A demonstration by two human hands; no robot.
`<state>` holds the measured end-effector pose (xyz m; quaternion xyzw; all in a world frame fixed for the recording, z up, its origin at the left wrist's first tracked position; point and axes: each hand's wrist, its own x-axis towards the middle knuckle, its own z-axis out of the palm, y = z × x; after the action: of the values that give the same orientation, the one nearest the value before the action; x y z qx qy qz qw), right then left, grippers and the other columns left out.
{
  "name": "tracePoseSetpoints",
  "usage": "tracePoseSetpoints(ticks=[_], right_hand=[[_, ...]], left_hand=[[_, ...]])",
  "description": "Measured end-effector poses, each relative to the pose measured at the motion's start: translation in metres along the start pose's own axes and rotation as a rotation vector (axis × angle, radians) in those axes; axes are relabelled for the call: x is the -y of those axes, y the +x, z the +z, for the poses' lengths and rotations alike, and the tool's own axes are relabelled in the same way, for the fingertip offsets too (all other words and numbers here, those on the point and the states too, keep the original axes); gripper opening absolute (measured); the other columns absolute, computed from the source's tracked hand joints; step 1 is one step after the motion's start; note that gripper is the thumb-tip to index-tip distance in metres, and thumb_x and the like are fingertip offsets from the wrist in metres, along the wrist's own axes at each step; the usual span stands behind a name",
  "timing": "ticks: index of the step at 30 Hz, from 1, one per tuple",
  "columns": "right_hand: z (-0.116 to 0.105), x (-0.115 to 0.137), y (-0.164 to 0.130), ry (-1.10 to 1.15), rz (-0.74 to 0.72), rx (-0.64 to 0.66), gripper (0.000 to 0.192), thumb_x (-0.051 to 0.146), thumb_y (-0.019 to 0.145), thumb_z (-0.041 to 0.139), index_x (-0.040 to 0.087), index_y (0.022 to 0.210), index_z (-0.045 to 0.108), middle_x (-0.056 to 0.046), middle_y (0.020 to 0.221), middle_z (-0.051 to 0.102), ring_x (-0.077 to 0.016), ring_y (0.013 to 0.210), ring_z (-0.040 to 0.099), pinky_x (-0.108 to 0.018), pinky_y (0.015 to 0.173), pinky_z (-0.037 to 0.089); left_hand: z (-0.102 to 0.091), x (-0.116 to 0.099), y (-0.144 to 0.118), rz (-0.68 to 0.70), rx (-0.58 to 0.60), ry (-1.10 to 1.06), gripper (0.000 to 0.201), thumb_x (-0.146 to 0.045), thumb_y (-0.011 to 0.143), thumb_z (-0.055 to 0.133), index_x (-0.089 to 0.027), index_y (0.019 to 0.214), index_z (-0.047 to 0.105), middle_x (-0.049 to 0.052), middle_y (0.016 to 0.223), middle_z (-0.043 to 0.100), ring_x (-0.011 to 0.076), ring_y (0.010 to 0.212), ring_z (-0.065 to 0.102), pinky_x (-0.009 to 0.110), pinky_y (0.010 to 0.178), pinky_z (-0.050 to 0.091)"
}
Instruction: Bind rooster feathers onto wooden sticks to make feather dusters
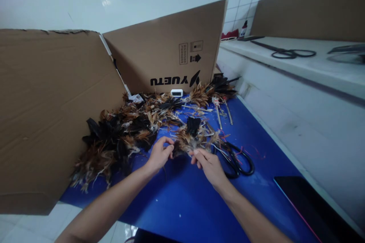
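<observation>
In the head view my right hand [205,162] pinches a small tuft of greyish feathers [196,142] between thumb and fingers. My left hand [161,153] is just left of it, fingers curled together at the edge of some dark brown feathers; what it grips is hidden. Under and beyond both hands lies a loose heap of brown feathers, with a black feather [193,125] standing up in it. Black-handled scissors [238,161] rest on the blue tabletop [176,197], right of my right hand, with their blades partly covered by feathers and pink threads.
A large feather pile [122,136] spreads along the left and back. Cardboard panels [162,53] wall those sides. A small white digital display [176,93], thin sticks [218,115] and a black tablet-like slab [310,205] are on the table. Larger scissors [288,52] lie on the right ledge.
</observation>
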<state>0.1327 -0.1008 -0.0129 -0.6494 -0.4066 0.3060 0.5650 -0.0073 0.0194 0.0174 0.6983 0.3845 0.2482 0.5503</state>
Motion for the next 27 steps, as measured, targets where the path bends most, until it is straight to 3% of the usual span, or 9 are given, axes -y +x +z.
tracePoseSetpoints(ticks=[4,8,10,13,16,19,21,24,27], right_hand=[[0.003,0.004,-0.002,0.107,0.033,0.075,0.034,0.043,0.086,0.043,0.016,0.079,0.062,0.000,0.060,0.057,-0.0100,0.047,0.041,-0.023,0.046,0.031],[0.007,0.004,-0.007,0.086,-0.018,0.224,0.034,0.042,0.088,0.042,0.017,0.078,0.061,0.001,0.059,0.057,-0.0091,0.047,0.042,-0.022,0.048,0.032],[0.008,0.002,-0.009,0.067,-0.031,0.271,0.034,0.042,0.089,0.041,0.017,0.077,0.061,0.001,0.059,0.058,-0.0090,0.047,0.043,-0.022,0.048,0.033],[0.005,-0.001,-0.009,0.074,-0.011,0.239,0.035,0.044,0.089,0.041,0.016,0.084,0.062,0.001,0.060,0.058,-0.0091,0.047,0.044,-0.023,0.048,0.034],[0.001,-0.002,-0.006,0.080,0.021,0.148,0.035,0.043,0.088,0.041,0.015,0.090,0.062,0.001,0.058,0.057,-0.0092,0.045,0.043,-0.023,0.047,0.034],[-0.001,-0.003,-0.004,0.070,0.034,0.107,0.035,0.042,0.088,0.042,0.015,0.089,0.063,0.002,0.056,0.056,-0.0092,0.044,0.043,-0.023,0.046,0.033],[0.000,-0.003,-0.004,0.066,0.034,0.112,0.034,0.042,0.087,0.042,0.016,0.089,0.063,0.002,0.057,0.056,-0.0095,0.044,0.043,-0.023,0.046,0.034],[0.001,-0.004,-0.004,0.049,0.028,0.119,0.034,0.043,0.088,0.041,0.016,0.090,0.063,0.002,0.057,0.056,-0.0098,0.045,0.044,-0.023,0.046,0.034],[0.000,-0.006,-0.003,0.014,0.018,0.102,0.035,0.043,0.088,0.040,0.017,0.090,0.063,0.003,0.057,0.055,-0.0102,0.045,0.044,-0.023,0.047,0.035]], left_hand=[[0.010,-0.003,-0.008,-0.013,0.093,0.007,0.031,-0.045,0.077,0.054,-0.015,0.069,0.054,-0.005,0.044,0.044,0.0055,0.037,0.038,0.018,0.040,0.025],[0.019,-0.009,-0.017,-0.075,0.217,-0.097,0.040,-0.053,0.074,0.056,-0.014,0.065,0.052,-0.004,0.044,0.044,0.0053,0.037,0.034,0.019,0.038,0.022],[0.016,-0.012,-0.019,-0.054,0.219,-0.102,0.045,-0.055,0.075,0.054,-0.014,0.056,0.048,-0.003,0.043,0.043,0.0046,0.037,0.032,0.019,0.039,0.021],[-0.008,-0.014,-0.020,0.011,0.123,-0.001,0.048,-0.055,0.077,0.051,-0.015,0.051,0.045,-0.003,0.041,0.042,0.0044,0.038,0.031,0.019,0.041,0.022],[-0.053,-0.009,-0.020,0.071,-0.029,0.199,0.042,-0.052,0.079,0.049,-0.016,0.058,0.047,-0.005,0.044,0.040,0.0064,0.041,0.035,0.019,0.045,0.027],[-0.104,0.000,-0.023,0.057,-0.139,0.621,0.034,-0.046,0.080,0.048,-0.015,0.067,0.054,-0.001,0.053,0.050,0.0120,0.050,0.047,0.022,0.051,0.034],[-0.129,0.005,-0.026,0.044,-0.139,0.940,0.027,-0.039,0.077,0.052,-0.015,0.087,0.059,0.002,0.068,0.060,0.0166,0.061,0.055,0.024,0.057,0.039],[-0.137,0.005,-0.027,0.165,-0.222,1.209,0.037,-0.032,0.079,0.050,-0.017,0.112,0.053,0.009,0.099,0.060,0.0199,0.078,0.059,0.028,0.067,0.044],[-0.107,0.001,-0.018,0.316,-0.147,1.131,0.027,-0.028,0.084,0.045,-0.018,0.106,0.056,0.008,0.101,0.058,0.0163,0.083,0.058,0.026,0.075,0.044]])
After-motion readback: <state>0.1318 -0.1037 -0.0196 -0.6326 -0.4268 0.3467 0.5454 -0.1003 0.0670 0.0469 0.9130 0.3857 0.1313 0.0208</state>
